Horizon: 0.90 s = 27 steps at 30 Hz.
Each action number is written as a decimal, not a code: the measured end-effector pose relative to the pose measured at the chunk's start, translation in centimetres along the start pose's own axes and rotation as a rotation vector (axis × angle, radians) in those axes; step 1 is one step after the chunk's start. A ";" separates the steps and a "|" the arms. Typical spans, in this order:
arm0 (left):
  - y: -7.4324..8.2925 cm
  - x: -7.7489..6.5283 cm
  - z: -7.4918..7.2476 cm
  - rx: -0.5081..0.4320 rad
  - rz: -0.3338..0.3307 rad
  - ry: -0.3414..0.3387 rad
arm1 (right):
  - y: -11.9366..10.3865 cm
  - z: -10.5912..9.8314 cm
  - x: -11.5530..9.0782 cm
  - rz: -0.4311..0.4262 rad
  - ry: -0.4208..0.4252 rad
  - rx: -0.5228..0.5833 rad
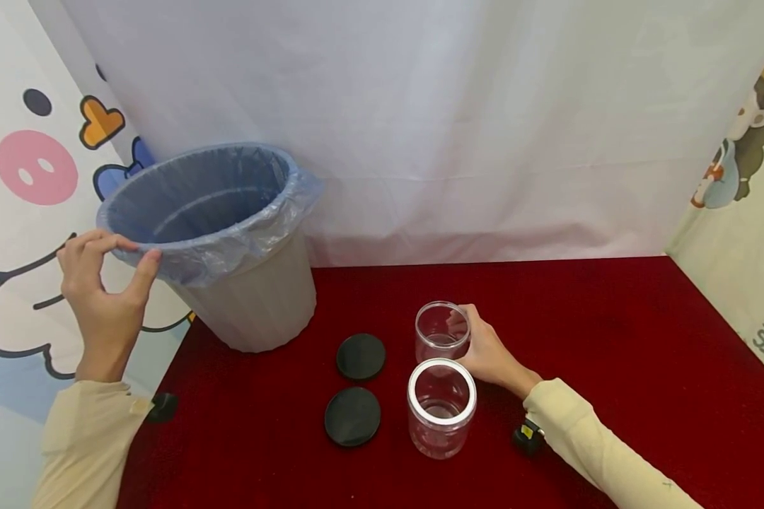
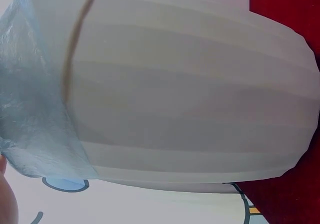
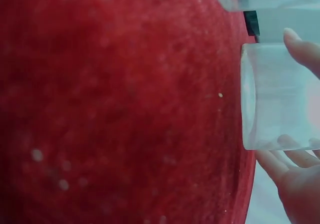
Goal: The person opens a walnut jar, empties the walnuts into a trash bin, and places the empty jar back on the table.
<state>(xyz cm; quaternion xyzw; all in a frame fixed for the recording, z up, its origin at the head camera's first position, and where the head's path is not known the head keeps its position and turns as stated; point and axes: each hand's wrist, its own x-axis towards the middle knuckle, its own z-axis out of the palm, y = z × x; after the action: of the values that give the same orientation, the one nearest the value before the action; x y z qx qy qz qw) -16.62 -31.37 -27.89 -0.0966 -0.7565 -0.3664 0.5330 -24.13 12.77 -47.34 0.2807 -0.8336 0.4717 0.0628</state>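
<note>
At the left, my left hand (image 1: 105, 300) pinches the lined rim of a light grey trash bin (image 1: 261, 300) between thumb and fingers. A blue plastic bag (image 1: 245, 247) lines the bin and folds over its edge. In the left wrist view the bin's ribbed wall (image 2: 190, 94) leans over the red cloth. My right hand (image 1: 489, 355) grips a clear jar (image 1: 428, 348) from its right side, thumb and fingers on opposite sides in the right wrist view. Just in front stands a second clear jar (image 1: 438, 435) with a white ring around its mouth.
Two round black lids (image 1: 361, 356) lie left of the jars, one behind the other. Red cloth (image 1: 579, 318) covers the table. A white curtain (image 1: 452, 141) hangs behind, with cartoon-printed sheets at the left (image 1: 13, 240) and right (image 1: 745, 233).
</note>
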 end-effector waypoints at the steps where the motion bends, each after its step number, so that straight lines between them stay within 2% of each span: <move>1: 0.0 0.0 0.0 0.001 0.001 0.000 | 0.1 0.1 0.0 -0.001 -0.001 0.001; 8: -0.3 -0.1 -0.2 0.012 -0.033 -0.017 | 0.1 0.2 0.1 0.012 0.007 -0.049; 18: -0.1 -0.4 0.3 0.047 -0.093 -0.020 | -0.1 0.4 0.2 0.047 0.005 -0.039; 25: 0.0 -1.5 0.9 0.062 -0.027 0.065 | -0.1 -0.6 -0.3 0.080 -0.063 0.014; 27: 0.2 -1.8 1.0 0.066 -0.025 0.079 | -0.2 -1.1 -0.5 0.090 -0.081 0.018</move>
<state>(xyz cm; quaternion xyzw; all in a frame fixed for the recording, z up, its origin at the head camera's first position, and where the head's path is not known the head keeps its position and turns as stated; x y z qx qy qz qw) -16.50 -30.18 -29.55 -0.0549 -0.7477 -0.3514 0.5608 -23.79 13.76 -46.82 0.2623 -0.8430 0.4696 0.0053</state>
